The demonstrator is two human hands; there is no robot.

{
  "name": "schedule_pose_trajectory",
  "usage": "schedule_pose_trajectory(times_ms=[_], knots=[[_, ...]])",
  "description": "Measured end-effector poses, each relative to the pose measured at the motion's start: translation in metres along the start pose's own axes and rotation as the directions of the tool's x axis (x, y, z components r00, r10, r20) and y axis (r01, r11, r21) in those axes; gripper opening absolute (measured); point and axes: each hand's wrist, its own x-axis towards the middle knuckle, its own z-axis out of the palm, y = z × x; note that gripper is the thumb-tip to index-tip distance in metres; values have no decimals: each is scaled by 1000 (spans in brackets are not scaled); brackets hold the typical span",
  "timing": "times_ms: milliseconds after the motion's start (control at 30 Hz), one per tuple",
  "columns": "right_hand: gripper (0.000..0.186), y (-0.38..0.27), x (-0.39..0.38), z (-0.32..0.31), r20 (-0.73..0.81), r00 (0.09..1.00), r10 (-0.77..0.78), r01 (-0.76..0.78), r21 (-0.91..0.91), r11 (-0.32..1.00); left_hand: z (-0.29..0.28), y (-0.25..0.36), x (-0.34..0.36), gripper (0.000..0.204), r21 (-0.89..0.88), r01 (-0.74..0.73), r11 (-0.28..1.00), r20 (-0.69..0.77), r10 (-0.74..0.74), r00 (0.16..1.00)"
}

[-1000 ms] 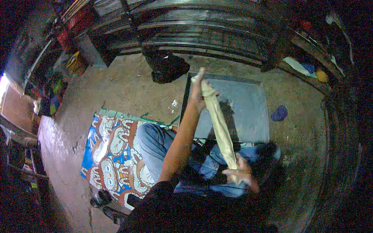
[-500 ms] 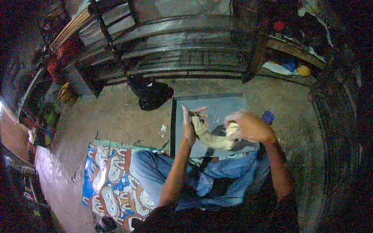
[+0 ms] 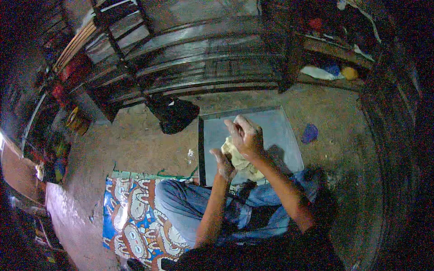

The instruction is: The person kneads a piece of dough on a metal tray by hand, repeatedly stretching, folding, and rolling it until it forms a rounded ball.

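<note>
A pale, lumpy mass of dough (image 3: pixel 245 166) is bunched over the grey shallow tray (image 3: pixel 274 122) in front of my crossed legs. My left hand (image 3: pixel 224 163) is wrapped against the dough's left side, thumb raised and fingers partly hidden behind it. Over the upper part of the lump is my right hand (image 3: pixel 247 137), its floury fingers curled; whether they grip any dough is hidden. Both hands carry whitish powder.
A cartoon-printed mat (image 3: pixel 133 217) lies left of my jeans. Around the tray are a black cloth heap (image 3: pixel 172 118) and a purple object (image 3: pixel 310 133). A yellow container (image 3: pixel 77 120) stands at left; dark slatted wooden structures (image 3: pixel 208 58) border the floor ahead.
The long stretched strip of dough has folded down into a compact lump over the tray. My right hand has moved from the lower right up and leftward above it; my left hand has come lower.
</note>
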Motion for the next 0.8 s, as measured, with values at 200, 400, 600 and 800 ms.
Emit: schedule_pose_trajectory(times_ms=[200, 400, 600, 800], knots=[[20, 36, -48, 3, 72, 997, 36, -45, 129, 991, -38, -8, -30, 37, 127, -52, 990, -131, 69, 989], [101, 110, -147, 6, 909, 298, 293, -80, -282, 956, -87, -16, -39, 25, -322, -21, 947, 34, 33, 999], [115, 100, -208, 14, 905, 290, 310, -524, -121, 843, -89, -29, -47, 25, -516, -55, 855, 186, 175, 967], [105, 76, -187, 43, 768, 287, 573, -619, -307, 722, -78, -5, -25, 24, -432, -300, 851, -101, 285, 953]])
